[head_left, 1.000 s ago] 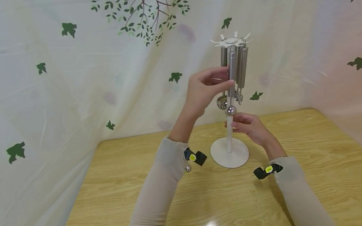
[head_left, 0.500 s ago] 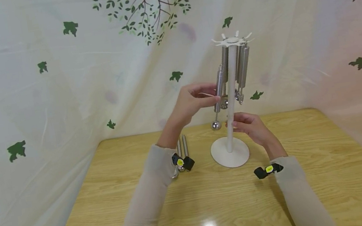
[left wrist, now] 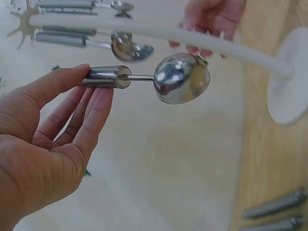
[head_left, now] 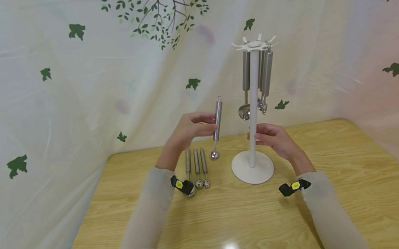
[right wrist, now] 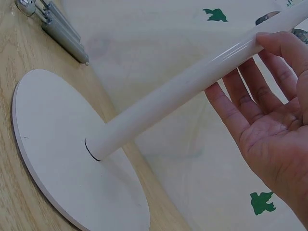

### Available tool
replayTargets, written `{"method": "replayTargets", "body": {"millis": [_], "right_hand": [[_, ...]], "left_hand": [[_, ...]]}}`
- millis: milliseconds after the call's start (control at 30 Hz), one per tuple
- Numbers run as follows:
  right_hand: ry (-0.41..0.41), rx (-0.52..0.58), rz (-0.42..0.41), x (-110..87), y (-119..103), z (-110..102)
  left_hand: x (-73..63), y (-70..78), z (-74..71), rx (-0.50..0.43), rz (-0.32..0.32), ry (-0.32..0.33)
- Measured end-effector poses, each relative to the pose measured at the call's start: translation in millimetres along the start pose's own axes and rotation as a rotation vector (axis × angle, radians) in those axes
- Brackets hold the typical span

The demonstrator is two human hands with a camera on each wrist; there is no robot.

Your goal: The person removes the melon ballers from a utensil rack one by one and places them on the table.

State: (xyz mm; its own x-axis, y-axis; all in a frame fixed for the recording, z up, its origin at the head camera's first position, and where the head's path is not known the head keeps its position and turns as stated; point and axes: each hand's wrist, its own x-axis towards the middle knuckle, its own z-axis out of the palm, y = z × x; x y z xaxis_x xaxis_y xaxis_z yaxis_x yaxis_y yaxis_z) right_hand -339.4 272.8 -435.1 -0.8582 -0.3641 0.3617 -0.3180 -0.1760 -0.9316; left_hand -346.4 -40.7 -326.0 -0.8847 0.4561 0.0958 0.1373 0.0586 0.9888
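Observation:
In the head view my left hand point(head_left: 191, 132) pinches a steel scoop point(head_left: 217, 119) by its cylindrical handle, between thumb and fingers. The scoop hangs with its round bowl point(left wrist: 180, 79) downward, left of a white stand and clear of it. My right hand point(head_left: 277, 141) holds the stand's white pole point(right wrist: 183, 86) low down, thumb on one side and fingers on the other. Several steel utensils point(head_left: 247, 70) hang from the pronged white top point(head_left: 255, 44) of the stand, one with a ladle-like bowl point(head_left: 245, 112).
The round white base point(head_left: 243, 174) of the stand rests on the wooden table point(head_left: 261, 227). Three steel utensils point(head_left: 196, 161) lie side by side on the table left of it, one partly behind the left wrist camera. A leaf-patterned cloth point(head_left: 148, 89) hangs behind.
My left hand has carried the scoop away from the stand, moving left and down, uncovering the pole and the utensils on the table. The right hand has stayed on the pole.

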Motion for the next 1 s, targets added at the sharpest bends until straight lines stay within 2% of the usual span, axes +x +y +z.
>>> {"method": "replayTargets", "body": {"millis": [233, 533, 1000], "right_hand": [[0.010, -0.026, 0.017, -0.3, -1.6, -0.8], [0.008, -0.033, 0.027, 0.0, -2.5, -0.1], [0.020, -0.046, 0.031, 0.0, -0.4, 0.1]], "left_hand": [[-11.8, -23.3, -29.5, 0.007, -0.134, 0.020], [-30.1, -52.2, -57.3, 0.040, -0.205, 0.059], [-61.3, -85.7, -91.4, 0.095, -0.318, 0.115]]}}
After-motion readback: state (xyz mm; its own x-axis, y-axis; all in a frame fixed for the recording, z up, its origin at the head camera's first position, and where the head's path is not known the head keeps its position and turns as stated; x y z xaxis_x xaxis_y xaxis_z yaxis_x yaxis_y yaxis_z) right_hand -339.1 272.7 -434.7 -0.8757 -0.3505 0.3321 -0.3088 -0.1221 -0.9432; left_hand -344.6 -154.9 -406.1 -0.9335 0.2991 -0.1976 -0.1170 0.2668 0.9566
